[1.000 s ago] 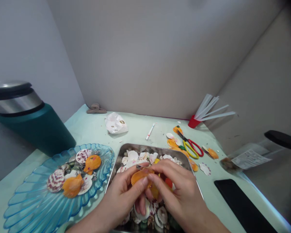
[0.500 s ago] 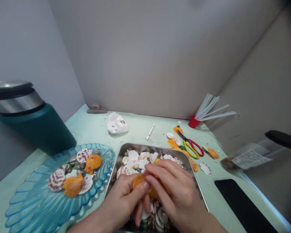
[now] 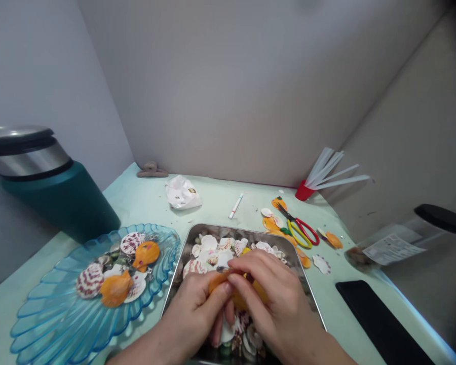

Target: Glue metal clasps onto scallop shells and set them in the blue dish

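Both hands meet over a metal tray (image 3: 197, 228) filled with white, striped and brown shells (image 3: 209, 243). My left hand (image 3: 197, 309) pinches an orange shell (image 3: 216, 282) between thumb and fingers. Its lower fingers curl beneath. My right hand (image 3: 273, 299) closes on the same orange piece from the right, thumb and forefinger touching it near my left thumb. A yellow-orange part (image 3: 259, 290) shows under the right fingers. Something small and shiny (image 3: 222, 268) sits at the top edge of the shell. The fingers hide much of the held piece.
At the left, a blue scalloped dish (image 3: 61, 314) holds shells, with a green bottle (image 3: 68, 197) behind. Crumpled white wrapper (image 3: 182, 192), white pen (image 3: 236, 206), scissors (image 3: 304, 233), red cup of strips (image 3: 304, 190), clear jar (image 3: 395, 243) and black flat object (image 3: 380, 319) lie around.
The small shiny piece now shows at the top of the held orange shell. Both hands have shifted only slightly and keep their grip.
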The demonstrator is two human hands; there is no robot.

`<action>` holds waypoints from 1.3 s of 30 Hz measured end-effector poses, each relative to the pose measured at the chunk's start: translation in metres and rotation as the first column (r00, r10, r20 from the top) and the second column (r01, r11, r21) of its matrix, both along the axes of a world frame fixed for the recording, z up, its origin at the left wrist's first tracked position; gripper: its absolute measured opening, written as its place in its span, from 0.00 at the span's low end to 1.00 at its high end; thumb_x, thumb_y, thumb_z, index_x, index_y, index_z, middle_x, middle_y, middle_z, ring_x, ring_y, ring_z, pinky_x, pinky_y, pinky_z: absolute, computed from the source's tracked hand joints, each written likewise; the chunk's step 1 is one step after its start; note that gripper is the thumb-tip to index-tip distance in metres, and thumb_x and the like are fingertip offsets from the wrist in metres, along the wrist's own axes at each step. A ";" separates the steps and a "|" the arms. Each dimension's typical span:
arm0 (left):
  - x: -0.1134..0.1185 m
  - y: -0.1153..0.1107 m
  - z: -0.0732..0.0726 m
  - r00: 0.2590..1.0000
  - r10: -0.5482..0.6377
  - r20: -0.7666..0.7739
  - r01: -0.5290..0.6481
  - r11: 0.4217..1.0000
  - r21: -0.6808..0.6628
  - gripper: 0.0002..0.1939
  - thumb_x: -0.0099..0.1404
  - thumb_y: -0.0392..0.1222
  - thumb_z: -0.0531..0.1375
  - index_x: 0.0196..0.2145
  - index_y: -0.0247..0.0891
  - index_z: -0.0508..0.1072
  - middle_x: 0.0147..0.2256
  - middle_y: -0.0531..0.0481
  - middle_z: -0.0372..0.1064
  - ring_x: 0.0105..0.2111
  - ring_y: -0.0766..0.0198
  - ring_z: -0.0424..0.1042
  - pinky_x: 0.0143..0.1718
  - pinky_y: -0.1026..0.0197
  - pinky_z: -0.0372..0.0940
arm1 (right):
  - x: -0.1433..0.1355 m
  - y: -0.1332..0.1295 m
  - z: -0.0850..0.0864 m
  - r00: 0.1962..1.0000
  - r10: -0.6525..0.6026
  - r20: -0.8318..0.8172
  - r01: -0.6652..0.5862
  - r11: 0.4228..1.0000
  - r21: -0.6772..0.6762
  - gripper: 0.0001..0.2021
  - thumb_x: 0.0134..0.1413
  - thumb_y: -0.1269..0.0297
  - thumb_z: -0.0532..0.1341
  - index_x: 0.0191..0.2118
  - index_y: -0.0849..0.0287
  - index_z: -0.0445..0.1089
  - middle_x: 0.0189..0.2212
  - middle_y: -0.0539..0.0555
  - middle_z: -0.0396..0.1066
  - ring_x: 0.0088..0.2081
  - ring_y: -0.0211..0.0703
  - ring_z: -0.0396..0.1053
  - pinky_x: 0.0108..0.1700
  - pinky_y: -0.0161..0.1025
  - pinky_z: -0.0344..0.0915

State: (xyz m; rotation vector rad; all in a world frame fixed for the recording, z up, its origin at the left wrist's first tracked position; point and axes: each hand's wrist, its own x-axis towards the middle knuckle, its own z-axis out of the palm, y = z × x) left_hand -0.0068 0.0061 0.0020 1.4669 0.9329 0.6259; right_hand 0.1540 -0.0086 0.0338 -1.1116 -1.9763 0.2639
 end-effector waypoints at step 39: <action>-0.001 0.003 0.006 0.999 0.044 -0.009 -0.044 0.999 0.004 0.28 0.66 0.58 0.48 0.15 0.37 0.62 0.13 0.57 0.56 0.11 0.73 0.53 0.13 0.68 0.46 | 0.003 0.002 0.004 0.999 0.022 0.024 -0.022 1.000 -0.011 0.06 0.57 0.75 0.58 0.39 0.61 0.70 0.33 0.56 0.72 0.35 0.46 0.69 0.37 0.45 0.66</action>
